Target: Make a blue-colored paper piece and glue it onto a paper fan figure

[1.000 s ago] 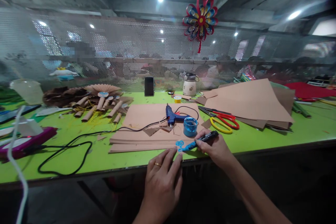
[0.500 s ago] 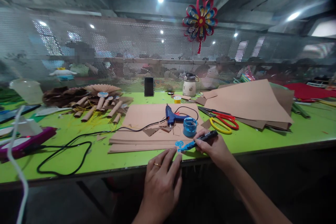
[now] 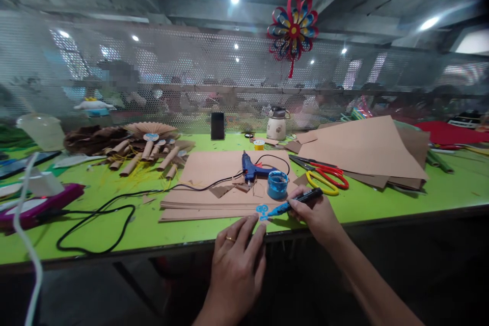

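At table (image 3: 114, 234) edge, R hand (image 3: 315, 214) pinches marker (image 3: 294, 202)

**Counts on the green counter (image 3: 114, 234)**

Two hands show: one left hand (image 3: 237, 260) and one right hand (image 3: 317, 214), with one gold ring (image 3: 229, 239) on the left. There is one black pen with a blue tip (image 3: 296, 201), one small blue paper cut-out (image 3: 262, 209), one round blue paint pot (image 3: 277, 184) and one blue hot-glue gun (image 3: 252, 167) with one black cable (image 3: 130, 195).

There are two pairs of scissors: the red-handled scissors (image 3: 328, 169) and the yellow-handled scissors (image 3: 321, 183). Brown card sheets lie in two stacks, the middle stack (image 3: 214, 173) and the right stack (image 3: 362, 147).

One each: black phone (image 3: 217, 126), white lidded jar (image 3: 276, 125), small yellow roll (image 3: 259, 144), red-and-blue paper pinwheel (image 3: 292, 28).

The rolled brown paper tubes (image 3: 147, 155) number at least six; the exact count cannot be told.
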`<state>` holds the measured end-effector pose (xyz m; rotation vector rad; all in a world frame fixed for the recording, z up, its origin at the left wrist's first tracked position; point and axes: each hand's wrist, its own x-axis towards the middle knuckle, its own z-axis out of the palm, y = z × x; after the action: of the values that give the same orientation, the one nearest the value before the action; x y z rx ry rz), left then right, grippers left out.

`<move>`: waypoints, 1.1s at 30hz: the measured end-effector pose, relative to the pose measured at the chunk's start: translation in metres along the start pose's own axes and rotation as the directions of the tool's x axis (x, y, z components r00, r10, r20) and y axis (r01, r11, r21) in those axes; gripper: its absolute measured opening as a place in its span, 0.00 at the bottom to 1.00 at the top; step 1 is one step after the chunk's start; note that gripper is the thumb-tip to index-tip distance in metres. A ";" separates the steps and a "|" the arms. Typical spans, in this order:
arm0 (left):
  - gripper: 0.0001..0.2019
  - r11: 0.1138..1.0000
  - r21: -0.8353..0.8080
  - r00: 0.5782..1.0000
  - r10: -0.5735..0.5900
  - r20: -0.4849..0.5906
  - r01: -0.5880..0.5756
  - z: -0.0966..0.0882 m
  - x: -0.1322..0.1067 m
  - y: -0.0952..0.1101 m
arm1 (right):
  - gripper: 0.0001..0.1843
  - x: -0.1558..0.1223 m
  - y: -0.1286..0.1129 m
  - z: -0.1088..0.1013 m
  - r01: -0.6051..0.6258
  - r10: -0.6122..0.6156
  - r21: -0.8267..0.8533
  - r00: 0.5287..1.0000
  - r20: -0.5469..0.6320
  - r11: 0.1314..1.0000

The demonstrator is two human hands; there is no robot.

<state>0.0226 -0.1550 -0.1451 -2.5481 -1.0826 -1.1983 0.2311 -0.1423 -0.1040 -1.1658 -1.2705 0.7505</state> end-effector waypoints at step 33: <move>0.18 1.000 -0.018 0.998 -0.009 -0.055 0.008 0.004 -0.005 -0.003 | 0.16 0.064 -0.037 -0.031 0.056 -0.072 -0.072 0.969 -0.235 0.996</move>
<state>0.0210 -0.1543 -0.1523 -2.5106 -1.0764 -1.2775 0.2678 -0.1016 -0.0458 -1.2224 -1.1324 0.5079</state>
